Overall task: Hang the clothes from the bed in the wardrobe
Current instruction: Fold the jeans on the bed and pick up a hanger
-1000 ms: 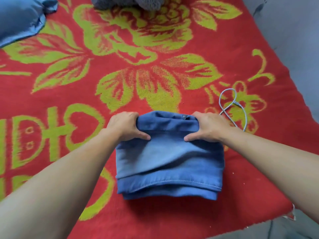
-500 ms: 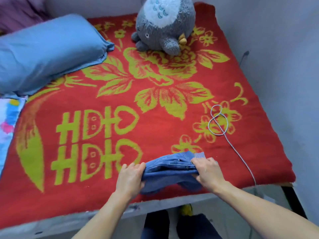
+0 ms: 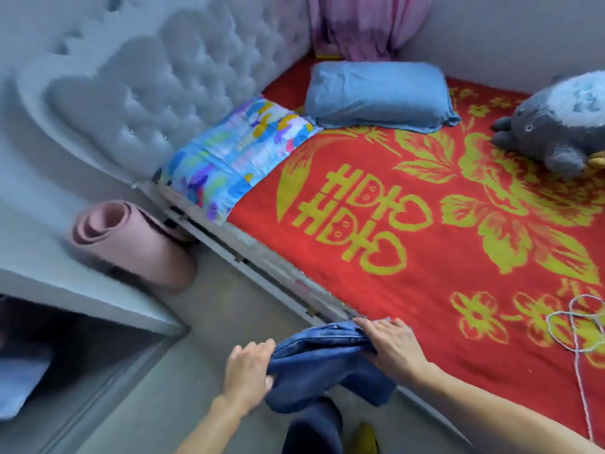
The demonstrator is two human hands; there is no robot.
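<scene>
Gripping the folded jeans at both ends, the left hand and right hand hold them in the air at the near edge of the bed, mostly over the floor. Half a second ago the jeans hung just at the blanket's near edge; a second ago they lay flat on it, pressed under both palms. Now the view has swung left, so the headboard and a white cabinet at the lower left have come into sight, and the bed runs on a slant.

Left fingers are curled shut round one end of the denim; the right hand lies palm down over the other end with its fingers closed on the waistband. Stitching and a small button show along that band. The denim is mid-blue, thick, sagging in soft folds below the hands.

A red woven blanket with yellow-green flowers and characters covers the bed. On it lie a smooth blue pillow, a bright multicoloured pillow, a furry grey plush toy and a thin looped cable. The headboard is grey, padded and button-tufted. A pink mat, rolled into a tube, stands tilted beside the bed. Pink fabric hangs in the far corner.
</scene>
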